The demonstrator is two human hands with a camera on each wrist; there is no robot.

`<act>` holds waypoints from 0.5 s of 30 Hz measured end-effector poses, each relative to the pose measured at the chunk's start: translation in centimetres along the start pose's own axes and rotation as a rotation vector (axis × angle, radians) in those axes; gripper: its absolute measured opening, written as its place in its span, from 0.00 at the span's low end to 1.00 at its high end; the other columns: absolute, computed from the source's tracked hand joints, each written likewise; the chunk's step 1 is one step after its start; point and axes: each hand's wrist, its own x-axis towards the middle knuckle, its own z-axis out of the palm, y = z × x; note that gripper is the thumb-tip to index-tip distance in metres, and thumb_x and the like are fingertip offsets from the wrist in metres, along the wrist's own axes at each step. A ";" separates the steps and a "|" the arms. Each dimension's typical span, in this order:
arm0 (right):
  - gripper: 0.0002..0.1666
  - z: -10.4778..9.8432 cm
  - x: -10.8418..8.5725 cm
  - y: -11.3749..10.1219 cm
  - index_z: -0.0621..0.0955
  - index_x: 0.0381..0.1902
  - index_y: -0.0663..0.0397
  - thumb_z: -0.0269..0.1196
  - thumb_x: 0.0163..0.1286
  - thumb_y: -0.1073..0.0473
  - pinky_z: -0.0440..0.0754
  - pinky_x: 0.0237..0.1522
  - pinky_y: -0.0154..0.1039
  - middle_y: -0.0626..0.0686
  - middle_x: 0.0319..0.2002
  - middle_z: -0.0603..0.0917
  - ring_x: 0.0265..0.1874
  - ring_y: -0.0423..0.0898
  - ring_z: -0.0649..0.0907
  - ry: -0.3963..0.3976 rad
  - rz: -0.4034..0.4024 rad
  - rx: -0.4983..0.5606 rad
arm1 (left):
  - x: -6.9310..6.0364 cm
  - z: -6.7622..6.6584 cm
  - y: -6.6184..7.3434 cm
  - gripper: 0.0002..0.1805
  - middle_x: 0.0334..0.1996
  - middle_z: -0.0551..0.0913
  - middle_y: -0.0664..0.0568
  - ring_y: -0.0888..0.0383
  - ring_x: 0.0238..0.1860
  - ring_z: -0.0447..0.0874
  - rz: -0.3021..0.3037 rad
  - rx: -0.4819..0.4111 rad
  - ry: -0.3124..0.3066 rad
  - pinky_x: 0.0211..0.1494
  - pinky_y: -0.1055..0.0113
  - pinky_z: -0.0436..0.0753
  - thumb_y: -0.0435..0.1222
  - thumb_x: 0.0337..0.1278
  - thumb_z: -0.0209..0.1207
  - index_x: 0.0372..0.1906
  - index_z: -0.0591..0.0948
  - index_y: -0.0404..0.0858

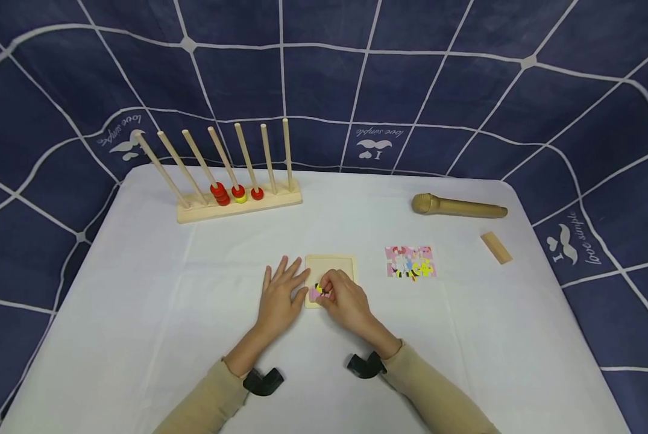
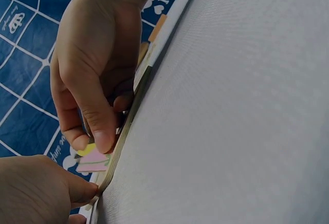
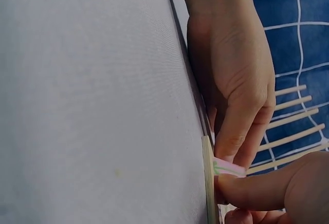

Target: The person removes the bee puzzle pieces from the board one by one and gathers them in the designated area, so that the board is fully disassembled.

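A shallow square wooden puzzle tray [image 1: 330, 257] lies at the middle of the table. Pink and yellow jigsaw pieces [image 1: 314, 295] sit in its lower left corner. My left hand [image 1: 278, 302] lies with its fingers spread, the thumb touching the tray's left edge. Over the tray, my right hand [image 1: 349, 303] has its fingers curled and pinches a small jigsaw piece, mostly hidden by the fingertips. In the left wrist view the right hand [image 2: 95, 72] reaches down to the pink piece [image 2: 93, 161]. The right wrist view shows the pink piece [image 3: 229, 167] between both hands.
Right of the tray lies a group of joined jigsaw pieces [image 1: 410, 263] with a coloured picture. A wooden rack of pegs [image 1: 242, 205] with several red and yellow beads stands at the back left. Back right are a brown microphone-shaped wooden thing [image 1: 459, 207] and a small wooden block [image 1: 496, 248].
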 end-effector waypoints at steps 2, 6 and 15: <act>0.16 -0.1 0.0 -0.1 0.74 0.33 0.51 0.73 0.56 0.62 0.66 0.24 0.28 0.45 0.27 0.75 0.22 0.36 0.72 -0.005 0.005 0.019 | 0.0 0.0 0.0 0.21 0.68 0.72 0.42 0.39 0.74 0.58 -0.004 -0.003 -0.004 0.74 0.34 0.45 0.33 0.57 0.64 0.57 0.82 0.37; 0.14 -0.5 0.0 -0.1 0.73 0.31 0.52 0.71 0.59 0.62 0.66 0.22 0.27 0.45 0.22 0.76 0.20 0.35 0.70 -0.017 0.004 0.091 | 0.0 0.1 0.0 0.21 0.68 0.71 0.43 0.40 0.74 0.58 -0.006 -0.007 -0.007 0.74 0.35 0.45 0.33 0.57 0.64 0.58 0.81 0.37; 0.07 -4.7 0.1 0.3 0.81 0.38 0.55 0.64 0.63 0.70 0.76 0.28 0.29 0.50 0.29 0.81 0.27 0.40 0.77 0.047 0.033 0.329 | 0.0 0.1 -0.2 0.21 0.68 0.72 0.43 0.40 0.74 0.58 -0.001 0.003 0.001 0.74 0.35 0.45 0.32 0.56 0.64 0.57 0.82 0.37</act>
